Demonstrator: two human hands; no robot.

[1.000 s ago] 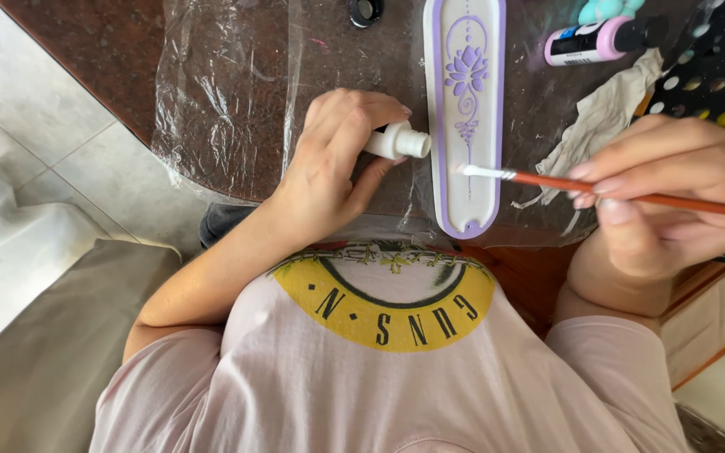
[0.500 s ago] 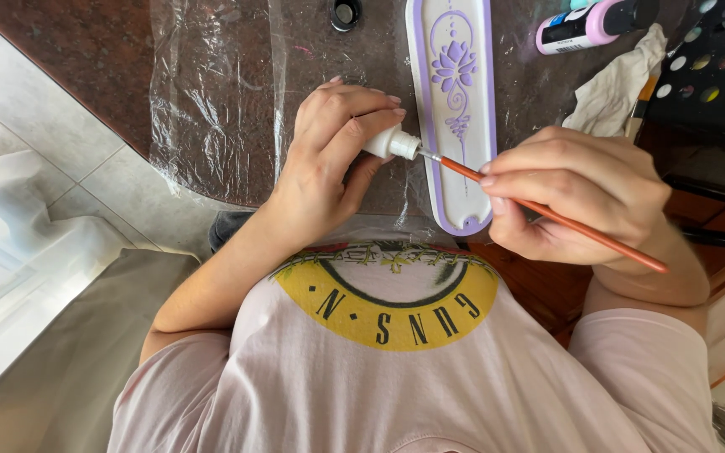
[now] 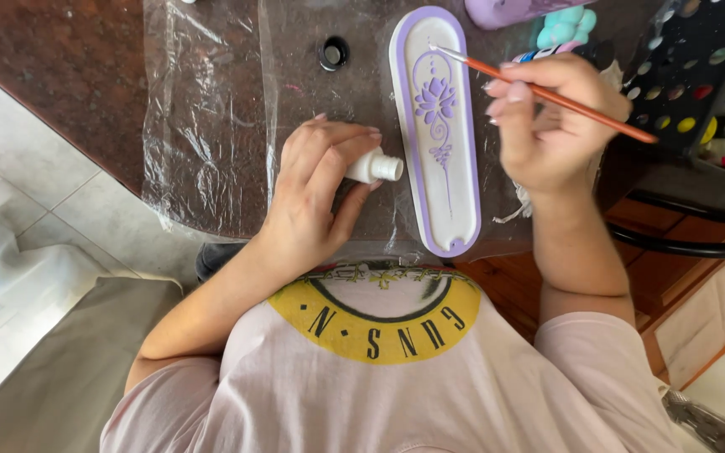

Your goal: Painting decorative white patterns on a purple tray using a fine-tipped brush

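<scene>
— Right hand?
— Grip pinched on a thin orange paintbrush, fingers pressed together round the handle, bristle tip touching the top end of a long oval tray, white inside with a lilac rim and a lilac flower motif.

— Left hand?
— Grip curled round a small white paint bottle, uncapped, lying on its side with the neck pointing toward the tray, just beside its left edge, not touching.

— Around them?
— Clear plastic sheet spread under hands and tray on a dark reddish tabletop. Small black cap beyond the left hand. Dark paint rack with coloured dots off to the right, behind the brush handle.

— Edges and room?
— Tray's near end close to the tabletop's front edge. Bare sheet open left of the left hand. Tabletop's left edge giving way to pale floor tiles.
</scene>
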